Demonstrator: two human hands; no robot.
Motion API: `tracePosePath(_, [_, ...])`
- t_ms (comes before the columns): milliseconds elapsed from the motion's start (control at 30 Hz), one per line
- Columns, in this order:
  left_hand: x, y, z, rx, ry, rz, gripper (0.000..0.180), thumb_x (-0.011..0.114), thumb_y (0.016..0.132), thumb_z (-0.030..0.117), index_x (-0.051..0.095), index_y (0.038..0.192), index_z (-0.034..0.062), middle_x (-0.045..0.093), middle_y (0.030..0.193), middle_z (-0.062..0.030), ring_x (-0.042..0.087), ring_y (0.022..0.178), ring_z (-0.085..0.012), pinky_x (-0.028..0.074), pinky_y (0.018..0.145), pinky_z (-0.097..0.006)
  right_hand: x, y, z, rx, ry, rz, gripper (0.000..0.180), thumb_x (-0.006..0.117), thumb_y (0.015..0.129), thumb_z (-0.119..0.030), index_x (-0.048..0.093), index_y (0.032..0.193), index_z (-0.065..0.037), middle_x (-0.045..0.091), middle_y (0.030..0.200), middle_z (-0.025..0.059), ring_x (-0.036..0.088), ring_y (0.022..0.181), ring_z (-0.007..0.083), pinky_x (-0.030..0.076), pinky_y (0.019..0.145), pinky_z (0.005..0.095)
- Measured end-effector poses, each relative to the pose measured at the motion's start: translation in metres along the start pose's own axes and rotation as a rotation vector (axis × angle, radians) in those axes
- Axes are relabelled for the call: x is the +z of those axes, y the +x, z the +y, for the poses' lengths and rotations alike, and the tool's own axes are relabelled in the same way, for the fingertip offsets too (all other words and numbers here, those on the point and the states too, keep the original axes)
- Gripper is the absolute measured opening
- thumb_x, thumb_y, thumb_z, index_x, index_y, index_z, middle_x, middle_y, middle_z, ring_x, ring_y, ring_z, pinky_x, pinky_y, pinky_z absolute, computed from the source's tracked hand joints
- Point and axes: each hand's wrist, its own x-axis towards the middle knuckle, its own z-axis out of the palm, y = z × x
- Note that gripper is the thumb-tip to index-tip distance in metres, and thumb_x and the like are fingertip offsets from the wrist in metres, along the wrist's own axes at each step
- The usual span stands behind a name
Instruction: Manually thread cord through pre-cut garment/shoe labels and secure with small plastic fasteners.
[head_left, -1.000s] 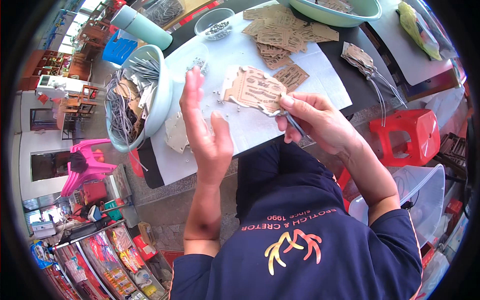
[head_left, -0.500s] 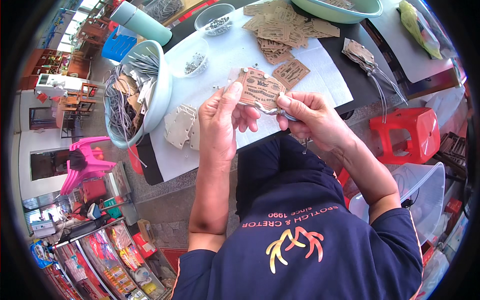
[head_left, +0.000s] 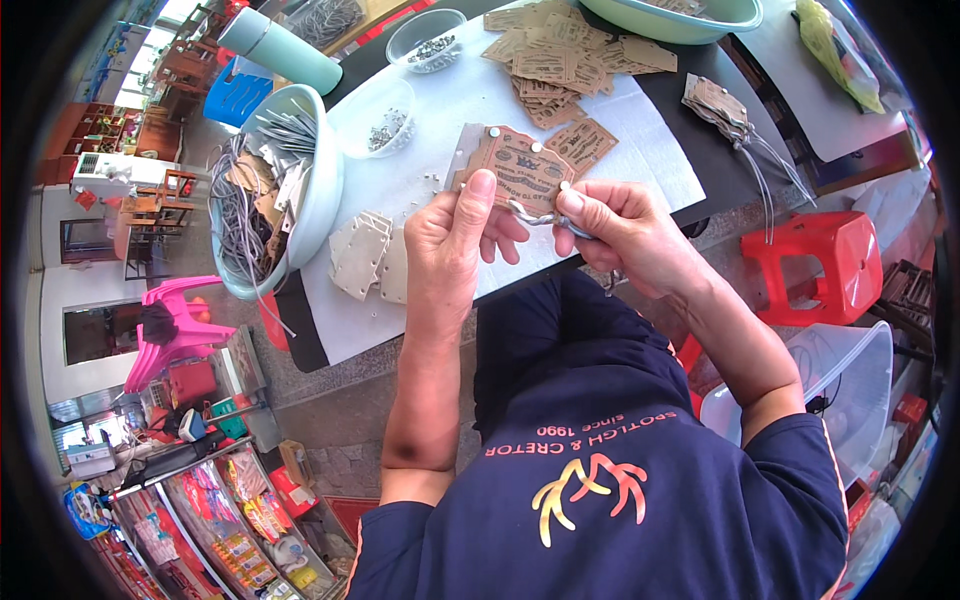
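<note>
Tag in both hands, above the white table cover [head_left: 440, 170]

The pale bowl of wire loops [head_left: 290, 180] sits well off to the left of the grip. The brown cardboard tag [head_left: 515, 170] runs lengthwise left to right, slightly tilted, face up toward the camera. Left hand [head_left: 455, 240] is closed on its lower left edge, thumb on top. Right hand [head_left: 625, 225] is pinched shut on a thin metal wire [head_left: 535, 215] just below the tag.

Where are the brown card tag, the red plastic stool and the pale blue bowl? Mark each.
brown card tag [head_left: 520, 165], head view, printed face.
red plastic stool [head_left: 812, 262], head view, seat top.
pale blue bowl [head_left: 325, 185], head view, outer wall.
</note>
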Motion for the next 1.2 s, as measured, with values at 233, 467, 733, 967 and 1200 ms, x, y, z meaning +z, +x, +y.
tracePosePath(233, [0.015,-0.001,-0.001,0.038,0.091,0.122,0.032,0.055,0.097,0.028,0.061,0.076,0.0038,0.052,0.054,-0.0004,0.044,0.045,-0.0071,0.032,0.044,-0.021,0.004,-0.001,0.001,0.159,-0.046,-0.073,0.03,0.063,0.093,-0.036,0.065,0.09,-0.006,0.056,0.072,-0.0035,0.04,0.053,0.0015,0.03,0.044,0.0177])
tracePosePath(467, [0.016,0.001,-0.026,-0.032,-0.142,0.135,0.039,0.053,0.098,0.028,0.059,0.068,0.0048,0.053,0.053,-0.0014,0.044,0.043,-0.0068,0.03,0.04,-0.02,0.007,-0.002,0.013,0.032,-0.111,-0.044,0.026,0.061,0.094,-0.032,0.062,0.093,-0.006,0.051,0.072,-0.0051,0.045,0.062,0.0023,0.036,0.053,0.019])
tracePosePath(733, [0.014,-0.006,-0.012,-0.087,-0.11,-0.288,0.047,0.053,0.098,0.039,0.057,0.116,-0.0043,0.068,0.078,-0.0123,0.06,0.057,-0.0127,0.043,0.054,-0.022,-0.044,-0.031,-0.041,-0.034,-0.549,0.128,0.034,0.06,0.094,-0.038,0.064,0.097,-0.004,0.061,0.08,-0.0022,0.05,0.067,0.0038,0.04,0.057,0.021])
tracePosePath(967, [0.009,-0.022,-0.016,-0.135,-0.01,-0.459,0.035,0.053,0.099,0.022,0.056,0.123,-0.0029,0.068,0.082,-0.0127,0.062,0.064,-0.0122,0.045,0.058,-0.021,-0.118,-0.054,-0.103,-0.217,-0.844,0.473,0.034,0.056,0.096,-0.038,0.066,0.099,-0.005,0.06,0.08,-0.0047,0.044,0.065,0.0017,0.037,0.055,0.0183])
tracePosePath(1200, [0.002,-0.039,-0.014,-0.171,-0.001,-0.485,0.031,0.05,0.1,0.02,0.059,0.119,-0.0031,0.068,0.082,-0.013,0.062,0.064,-0.0132,0.046,0.058,-0.022,-0.181,-0.05,-0.108,0.021,-1.601,0.699,0.055,0.051,0.094,-0.053,0.068,0.086,-0.001,0.065,0.076,0.0138,0.062,0.072,0.0265,0.047,0.067,0.037])
